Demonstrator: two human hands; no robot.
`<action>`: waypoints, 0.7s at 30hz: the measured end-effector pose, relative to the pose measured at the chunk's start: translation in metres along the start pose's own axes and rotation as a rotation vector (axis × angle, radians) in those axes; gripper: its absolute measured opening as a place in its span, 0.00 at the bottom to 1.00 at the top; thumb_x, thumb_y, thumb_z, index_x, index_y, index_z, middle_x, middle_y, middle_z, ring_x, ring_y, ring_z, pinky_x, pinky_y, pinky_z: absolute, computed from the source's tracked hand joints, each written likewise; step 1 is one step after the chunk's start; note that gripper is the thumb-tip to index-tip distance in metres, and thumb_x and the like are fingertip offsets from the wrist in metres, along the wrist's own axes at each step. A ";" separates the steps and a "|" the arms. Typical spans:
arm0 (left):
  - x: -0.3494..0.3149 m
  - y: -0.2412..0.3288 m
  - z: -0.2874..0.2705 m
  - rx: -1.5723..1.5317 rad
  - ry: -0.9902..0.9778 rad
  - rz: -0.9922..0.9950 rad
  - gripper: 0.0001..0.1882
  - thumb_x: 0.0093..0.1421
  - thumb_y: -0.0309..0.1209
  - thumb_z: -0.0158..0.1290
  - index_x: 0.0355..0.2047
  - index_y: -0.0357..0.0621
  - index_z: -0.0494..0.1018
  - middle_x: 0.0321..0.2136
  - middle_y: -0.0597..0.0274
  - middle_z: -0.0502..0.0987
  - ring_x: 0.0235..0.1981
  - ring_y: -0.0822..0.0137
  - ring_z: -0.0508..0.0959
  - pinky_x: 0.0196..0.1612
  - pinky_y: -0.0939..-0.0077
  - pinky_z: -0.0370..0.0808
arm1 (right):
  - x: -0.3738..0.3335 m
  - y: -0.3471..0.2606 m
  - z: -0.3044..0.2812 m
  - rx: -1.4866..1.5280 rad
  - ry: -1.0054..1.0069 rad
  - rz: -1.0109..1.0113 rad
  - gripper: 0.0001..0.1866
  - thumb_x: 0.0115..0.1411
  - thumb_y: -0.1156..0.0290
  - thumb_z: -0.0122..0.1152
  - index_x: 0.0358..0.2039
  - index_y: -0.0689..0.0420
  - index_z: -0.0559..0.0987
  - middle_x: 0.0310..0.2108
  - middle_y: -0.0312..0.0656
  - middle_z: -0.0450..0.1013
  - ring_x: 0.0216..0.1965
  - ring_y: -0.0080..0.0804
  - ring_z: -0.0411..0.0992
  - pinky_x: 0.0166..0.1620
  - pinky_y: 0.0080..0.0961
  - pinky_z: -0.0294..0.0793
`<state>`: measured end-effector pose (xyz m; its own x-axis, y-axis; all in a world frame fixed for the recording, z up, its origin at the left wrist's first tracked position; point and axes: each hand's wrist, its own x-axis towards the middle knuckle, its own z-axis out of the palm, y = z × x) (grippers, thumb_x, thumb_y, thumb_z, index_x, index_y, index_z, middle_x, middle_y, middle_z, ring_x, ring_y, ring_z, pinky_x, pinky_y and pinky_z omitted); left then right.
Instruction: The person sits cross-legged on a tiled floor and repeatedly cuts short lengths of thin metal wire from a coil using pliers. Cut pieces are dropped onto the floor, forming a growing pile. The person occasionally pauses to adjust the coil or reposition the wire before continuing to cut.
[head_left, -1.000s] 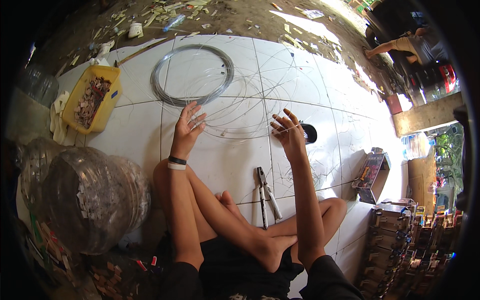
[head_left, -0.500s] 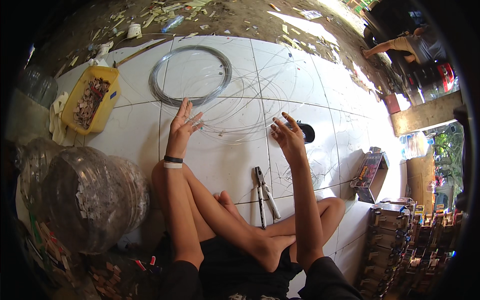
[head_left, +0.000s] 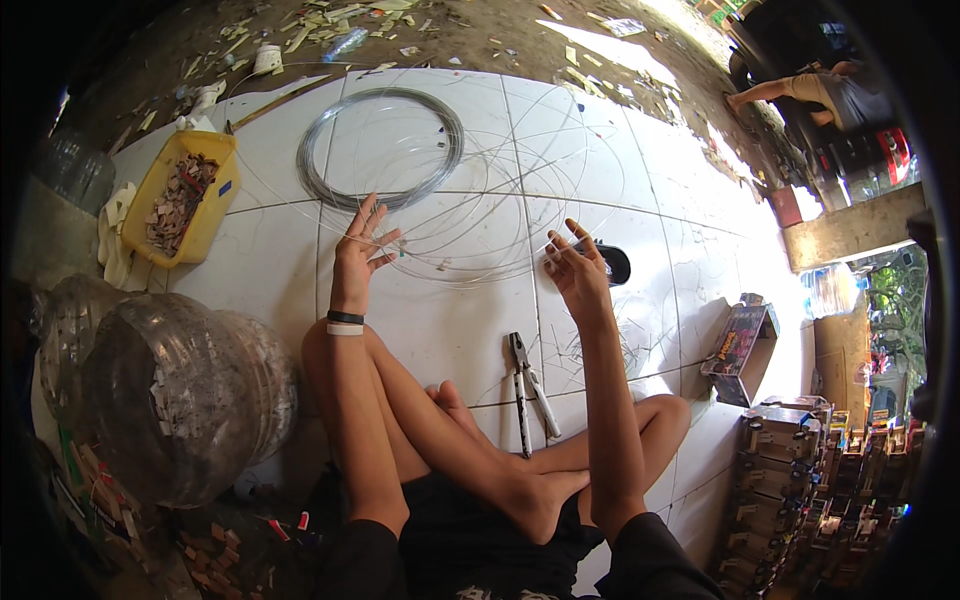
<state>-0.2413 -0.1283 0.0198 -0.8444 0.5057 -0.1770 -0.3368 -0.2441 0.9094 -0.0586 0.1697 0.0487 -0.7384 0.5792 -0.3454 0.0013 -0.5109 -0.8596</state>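
Thin loose loops of metal wire (head_left: 470, 262) spread between my two hands over the white tiles. My left hand (head_left: 358, 258) is open, its fingers spread beside the left side of the loops, just below a thick grey wire coil (head_left: 311, 180). My right hand (head_left: 580, 275) has its fingers apart at the right side of the loops; strands run up to its fingertips, and I see no firm grip. Close behind the right hand lies a dark oval object (head_left: 618, 266), partly hidden. Long-handled pliers (head_left: 520, 375) rest on the floor between my forearms, jaws pointing away.
Cut wire pieces (head_left: 625, 345) lie scattered right of my right forearm. A yellow tub (head_left: 221, 190) of small wooden bits stands left, behind large clear plastic bottles (head_left: 180, 390). An open box (head_left: 742, 350) and stacked wooden toy vehicles (head_left: 780, 440) are at right. A person (head_left: 815, 95) sits far right.
My right hand has risen slightly, and the left hand's fingers have shifted a little. The loose wire loops have changed shape somewhat between them. Coil and pliers stay put.
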 end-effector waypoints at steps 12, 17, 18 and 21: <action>0.006 -0.011 -0.007 0.210 0.181 -0.049 0.28 0.72 0.47 0.38 0.67 0.55 0.70 0.67 0.65 0.71 0.56 0.66 0.74 0.54 0.72 0.70 | 0.005 0.014 -0.006 -0.050 0.013 0.058 0.31 0.66 0.75 0.65 0.68 0.56 0.66 0.47 0.39 0.79 0.44 0.27 0.77 0.48 0.31 0.78; 0.006 -0.011 -0.007 0.177 0.254 -0.051 0.28 0.72 0.48 0.39 0.65 0.51 0.72 0.65 0.65 0.72 0.57 0.67 0.74 0.54 0.70 0.70 | 0.005 0.018 -0.002 -0.160 0.020 0.059 0.27 0.67 0.74 0.64 0.66 0.58 0.69 0.47 0.40 0.81 0.42 0.26 0.78 0.46 0.27 0.79; 0.006 -0.011 -0.007 0.187 0.276 -0.049 0.29 0.72 0.50 0.39 0.64 0.51 0.73 0.64 0.65 0.73 0.56 0.66 0.75 0.53 0.70 0.71 | 0.004 0.019 -0.002 -0.197 -0.005 0.053 0.27 0.68 0.72 0.64 0.65 0.60 0.69 0.47 0.40 0.81 0.42 0.26 0.79 0.44 0.24 0.79; 0.010 -0.014 -0.008 0.218 0.325 -0.044 0.31 0.72 0.54 0.38 0.63 0.50 0.75 0.63 0.65 0.74 0.55 0.64 0.77 0.50 0.71 0.72 | 0.001 0.021 -0.001 -0.298 -0.008 0.046 0.28 0.68 0.69 0.64 0.65 0.61 0.69 0.48 0.40 0.81 0.43 0.25 0.80 0.44 0.23 0.79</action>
<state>-0.2484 -0.1266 0.0020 -0.9307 0.2151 -0.2959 -0.3089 -0.0285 0.9507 -0.0587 0.1607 0.0297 -0.7381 0.5542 -0.3848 0.2319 -0.3272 -0.9161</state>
